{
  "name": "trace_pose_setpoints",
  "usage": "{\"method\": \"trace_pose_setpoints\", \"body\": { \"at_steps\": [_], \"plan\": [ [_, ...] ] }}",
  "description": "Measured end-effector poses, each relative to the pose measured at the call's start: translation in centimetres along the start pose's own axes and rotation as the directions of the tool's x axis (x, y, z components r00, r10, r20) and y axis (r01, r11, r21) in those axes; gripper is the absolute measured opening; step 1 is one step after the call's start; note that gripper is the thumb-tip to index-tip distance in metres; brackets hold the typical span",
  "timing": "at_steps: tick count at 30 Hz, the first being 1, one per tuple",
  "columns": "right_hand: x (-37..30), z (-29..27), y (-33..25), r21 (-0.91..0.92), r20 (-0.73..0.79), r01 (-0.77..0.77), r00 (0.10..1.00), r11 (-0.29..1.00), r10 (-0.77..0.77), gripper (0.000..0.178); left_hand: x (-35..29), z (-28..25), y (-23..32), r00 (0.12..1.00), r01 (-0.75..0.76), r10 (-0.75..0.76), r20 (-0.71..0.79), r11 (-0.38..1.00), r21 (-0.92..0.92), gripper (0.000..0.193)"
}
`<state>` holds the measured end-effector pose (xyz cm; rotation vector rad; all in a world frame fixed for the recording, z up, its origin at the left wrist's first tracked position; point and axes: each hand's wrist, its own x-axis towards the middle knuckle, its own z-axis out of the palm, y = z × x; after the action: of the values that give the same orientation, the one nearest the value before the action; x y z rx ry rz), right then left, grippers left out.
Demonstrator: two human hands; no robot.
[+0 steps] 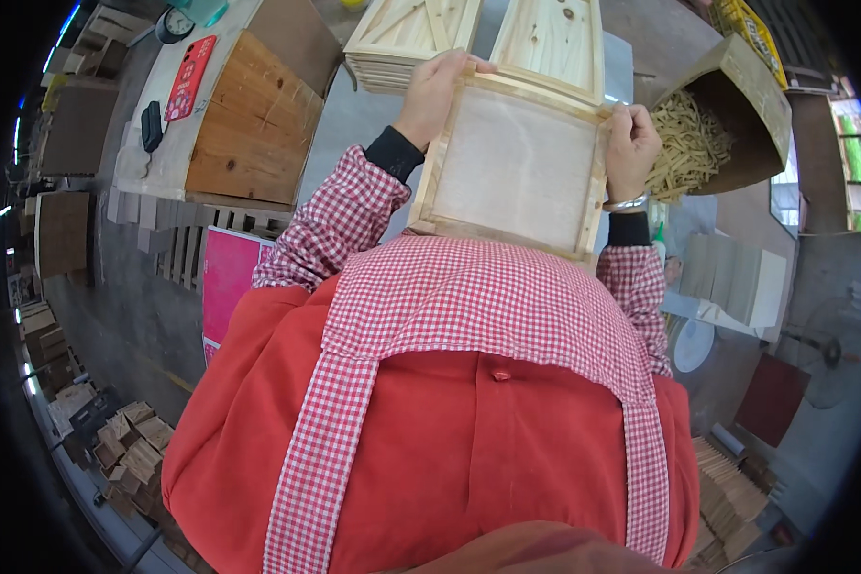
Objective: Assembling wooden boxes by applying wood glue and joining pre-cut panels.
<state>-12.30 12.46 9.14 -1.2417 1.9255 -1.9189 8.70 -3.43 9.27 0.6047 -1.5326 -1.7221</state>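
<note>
A shallow wooden frame (598,220) with a whitish, slightly see-through panel (512,163) across it is held in front of my chest, tilted. My left hand (435,99) grips its upper left corner, fingers over the far edge. At the upper right corner, my right hand (632,151) is closed on the frame's side with the fingers curled. Just beyond the far edge lies a pale wooden panel (550,43) with knots. To its left is a stack of wooden panels (411,38), the top one with diagonal braces.
An open cardboard box (761,124) of thin wooden strips (689,148) lies tipped at right. On the left, a wooden cabinet (253,124) carries a red phone-like item (190,78), a dark small object (151,126) and a round clock (174,25). Behind the box is a yellow crate (751,38).
</note>
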Motion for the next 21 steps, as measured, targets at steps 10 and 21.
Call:
{"method": "trace_pose_setpoints", "body": {
  "at_steps": [10, 21],
  "plan": [
    [-7.8, -1.0, -7.7, 0.001, 0.009, -0.26, 0.966, 0.966, 0.26, 0.02, -3.2, -3.9, 0.7, 0.884, -0.159, 0.26, -0.388, 0.949, 0.274, 0.035],
    [-4.4, 2.3, -3.8, 0.14, -0.108, -0.292, 0.945, 0.946, 0.307, 0.022, -13.5, -4.3, 4.3, 0.9, -0.021, 0.052, -0.432, 0.997, 0.076, 0.03]
  ]
}}
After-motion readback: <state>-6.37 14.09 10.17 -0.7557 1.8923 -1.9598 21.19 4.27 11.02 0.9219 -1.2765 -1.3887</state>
